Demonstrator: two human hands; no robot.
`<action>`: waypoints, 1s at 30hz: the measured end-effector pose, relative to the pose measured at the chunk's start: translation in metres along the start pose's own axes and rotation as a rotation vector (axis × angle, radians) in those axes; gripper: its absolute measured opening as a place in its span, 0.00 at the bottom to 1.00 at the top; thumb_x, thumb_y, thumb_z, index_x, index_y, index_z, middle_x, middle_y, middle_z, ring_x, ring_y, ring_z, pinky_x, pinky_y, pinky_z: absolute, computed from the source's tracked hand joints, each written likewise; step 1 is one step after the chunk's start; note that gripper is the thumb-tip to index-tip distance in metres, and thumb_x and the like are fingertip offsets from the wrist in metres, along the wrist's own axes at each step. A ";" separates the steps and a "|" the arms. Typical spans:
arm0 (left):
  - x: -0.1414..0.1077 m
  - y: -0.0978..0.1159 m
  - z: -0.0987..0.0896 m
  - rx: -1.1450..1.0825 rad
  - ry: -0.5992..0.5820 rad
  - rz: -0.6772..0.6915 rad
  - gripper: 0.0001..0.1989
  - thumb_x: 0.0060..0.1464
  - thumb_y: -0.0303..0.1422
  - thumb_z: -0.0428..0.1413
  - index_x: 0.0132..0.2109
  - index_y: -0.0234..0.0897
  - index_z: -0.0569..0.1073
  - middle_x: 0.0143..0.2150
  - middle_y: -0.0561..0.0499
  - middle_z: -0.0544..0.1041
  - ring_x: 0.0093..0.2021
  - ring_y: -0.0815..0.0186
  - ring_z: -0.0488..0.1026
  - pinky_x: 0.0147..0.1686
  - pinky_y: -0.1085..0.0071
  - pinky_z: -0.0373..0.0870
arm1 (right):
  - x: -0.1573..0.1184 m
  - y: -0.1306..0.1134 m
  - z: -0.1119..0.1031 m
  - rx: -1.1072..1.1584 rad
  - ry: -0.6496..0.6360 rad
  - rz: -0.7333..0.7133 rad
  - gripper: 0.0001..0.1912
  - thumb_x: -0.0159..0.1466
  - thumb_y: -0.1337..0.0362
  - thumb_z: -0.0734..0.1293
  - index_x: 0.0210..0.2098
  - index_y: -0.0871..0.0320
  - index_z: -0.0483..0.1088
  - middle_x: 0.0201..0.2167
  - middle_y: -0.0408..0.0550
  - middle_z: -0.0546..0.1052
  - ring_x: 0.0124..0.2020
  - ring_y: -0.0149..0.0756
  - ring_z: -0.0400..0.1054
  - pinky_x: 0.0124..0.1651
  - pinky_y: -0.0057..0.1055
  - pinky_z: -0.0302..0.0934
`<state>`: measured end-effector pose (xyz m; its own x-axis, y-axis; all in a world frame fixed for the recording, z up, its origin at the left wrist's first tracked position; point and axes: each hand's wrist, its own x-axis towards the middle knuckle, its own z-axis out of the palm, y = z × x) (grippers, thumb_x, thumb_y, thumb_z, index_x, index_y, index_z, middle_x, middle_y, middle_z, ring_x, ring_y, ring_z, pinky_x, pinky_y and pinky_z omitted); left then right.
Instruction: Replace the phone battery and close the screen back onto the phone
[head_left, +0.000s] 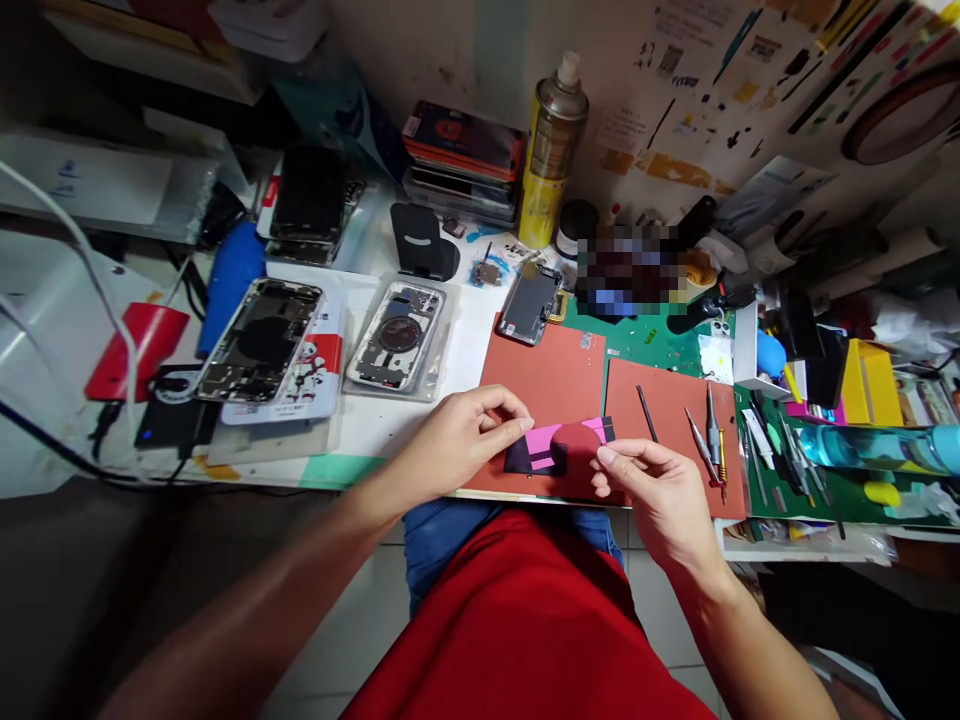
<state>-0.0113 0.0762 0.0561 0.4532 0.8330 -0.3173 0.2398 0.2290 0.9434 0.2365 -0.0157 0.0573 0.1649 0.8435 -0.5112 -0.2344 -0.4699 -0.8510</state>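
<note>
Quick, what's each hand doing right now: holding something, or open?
Left hand: closed, pinching the left part of a thin, rectangular pink-and-black sheet.
Right hand: closed, pinching the same sheet toward its right end.

Table [466,345]: white top, its front edge running above the floor.
Left brown mat [559,365]: flat at the front; 1 phone screen [531,303] lies over its far left corner.
Right brown mat [682,395]: 1 black stick [646,412], plus 2 grey tools [701,445] and 1 yellow tool [722,462] close together.
Green mat [637,345]: shows behind and to the right of the 2 brown mats; 1 blue bottle [870,448] lies on its side there.
Table's left part: 1 clear tray [444,345], 1 white box [319,385].
Table's back: 1 black stand [418,242], 1 spray can [547,160], both upright.
Floor [367,600]: pale tiles.
</note>
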 end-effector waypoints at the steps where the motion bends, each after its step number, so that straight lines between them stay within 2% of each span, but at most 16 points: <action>1: 0.002 0.000 -0.001 0.025 -0.008 -0.011 0.14 0.61 0.46 0.62 0.39 0.38 0.79 0.35 0.51 0.80 0.35 0.64 0.76 0.37 0.68 0.72 | -0.002 0.002 0.000 -0.011 0.017 0.004 0.18 0.55 0.51 0.87 0.38 0.56 0.87 0.29 0.50 0.86 0.27 0.35 0.79 0.36 0.32 0.76; 7: 0.016 -0.007 -0.009 0.214 -0.133 -0.106 0.16 0.63 0.49 0.58 0.41 0.41 0.79 0.38 0.48 0.84 0.39 0.59 0.80 0.41 0.64 0.74 | -0.018 0.022 0.008 0.017 0.030 0.104 0.21 0.55 0.48 0.87 0.34 0.58 0.86 0.29 0.49 0.85 0.25 0.34 0.79 0.33 0.31 0.77; 11: 0.021 -0.014 -0.012 0.312 -0.202 -0.141 0.16 0.63 0.49 0.57 0.41 0.41 0.80 0.38 0.48 0.84 0.38 0.58 0.80 0.38 0.65 0.71 | -0.025 0.034 0.014 0.077 0.043 0.163 0.23 0.53 0.46 0.87 0.35 0.58 0.85 0.29 0.49 0.85 0.26 0.34 0.79 0.34 0.31 0.78; 24: 0.017 -0.023 -0.015 0.462 -0.229 -0.165 0.17 0.64 0.48 0.53 0.38 0.42 0.79 0.35 0.50 0.83 0.35 0.58 0.77 0.34 0.65 0.67 | -0.023 0.060 0.023 0.199 0.071 0.267 0.26 0.51 0.47 0.89 0.35 0.61 0.85 0.30 0.49 0.85 0.27 0.33 0.80 0.34 0.28 0.78; 30: 0.017 -0.027 -0.014 0.528 -0.255 -0.116 0.15 0.65 0.45 0.51 0.35 0.44 0.76 0.34 0.50 0.82 0.35 0.59 0.76 0.37 0.65 0.69 | -0.021 0.064 0.024 0.202 0.064 0.310 0.26 0.52 0.46 0.88 0.35 0.62 0.84 0.29 0.50 0.84 0.26 0.34 0.80 0.34 0.30 0.78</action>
<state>-0.0223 0.0919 0.0269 0.5746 0.6554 -0.4902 0.6649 -0.0247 0.7465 0.1949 -0.0575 0.0164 0.1147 0.6480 -0.7530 -0.4659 -0.6344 -0.6169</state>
